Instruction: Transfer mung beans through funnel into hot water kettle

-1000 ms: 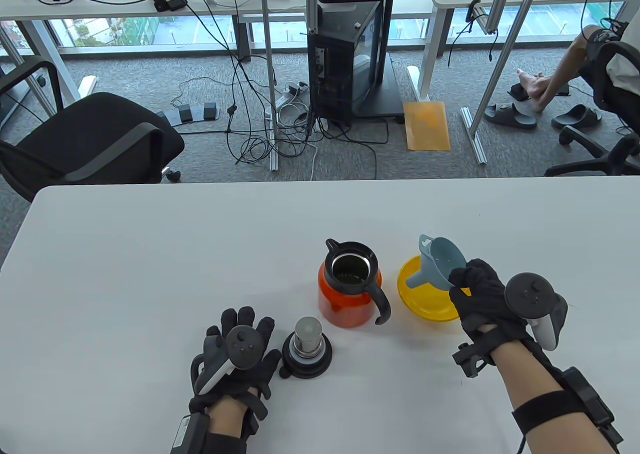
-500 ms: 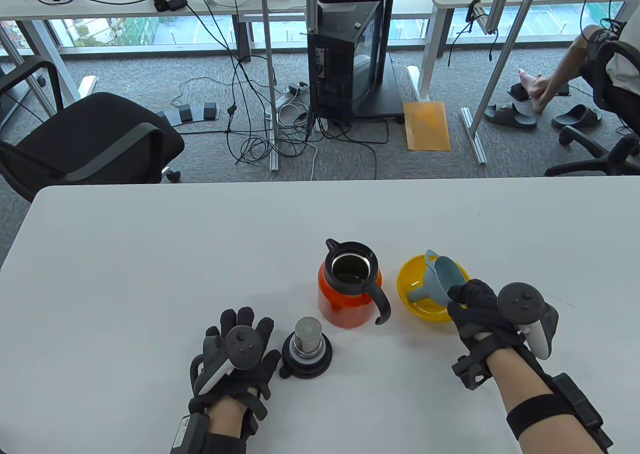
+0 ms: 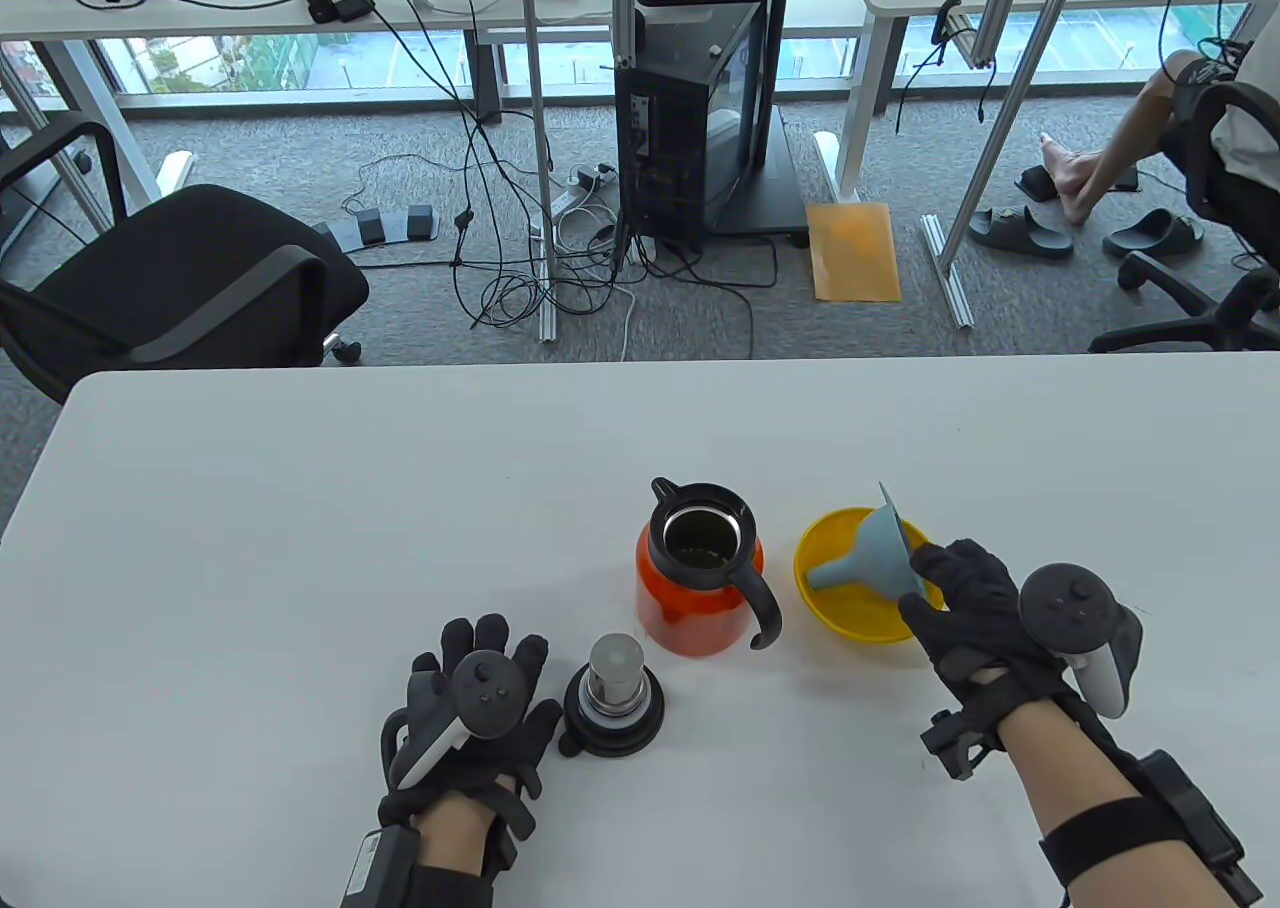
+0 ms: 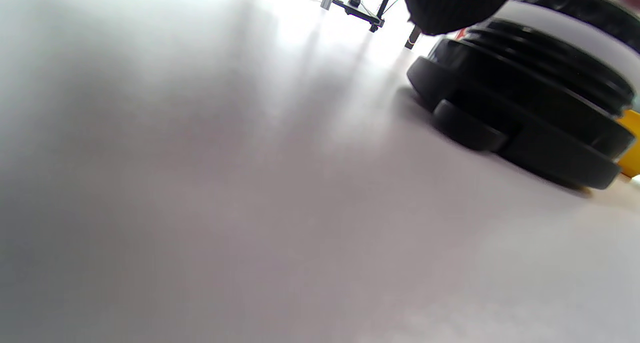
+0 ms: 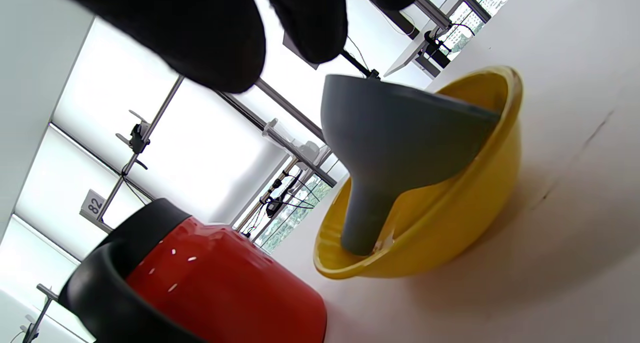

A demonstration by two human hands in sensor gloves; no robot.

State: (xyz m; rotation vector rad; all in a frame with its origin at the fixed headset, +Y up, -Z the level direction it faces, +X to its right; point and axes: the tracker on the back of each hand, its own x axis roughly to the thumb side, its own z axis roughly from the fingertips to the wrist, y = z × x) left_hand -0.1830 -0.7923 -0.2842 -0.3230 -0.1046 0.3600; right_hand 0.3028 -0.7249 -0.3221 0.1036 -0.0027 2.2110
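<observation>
The orange kettle (image 3: 690,598) stands open at the table's middle, with green beans dimly visible inside; it also shows in the right wrist view (image 5: 220,278). Its black lid (image 3: 613,696) stands upside down to its front left, close in the left wrist view (image 4: 530,108). The grey-blue funnel (image 3: 875,558) lies tilted in the yellow bowl (image 3: 850,618), spout down and to the left. In the right wrist view the funnel (image 5: 390,128) leans on the bowl's rim (image 5: 450,233). My right hand (image 3: 940,578) hovers at the funnel's right edge, fingers off it. My left hand (image 3: 470,718) rests flat on the table beside the lid.
The white table (image 3: 300,548) stretches wide to the left and behind the kettle. Beyond its far edge stand an office chair (image 3: 180,278), cables and a black equipment stand (image 3: 690,98).
My right hand lowered the funnel into the yellow bowl, laid it on its side and let go of it. The left hand, kettle and lid have not moved.
</observation>
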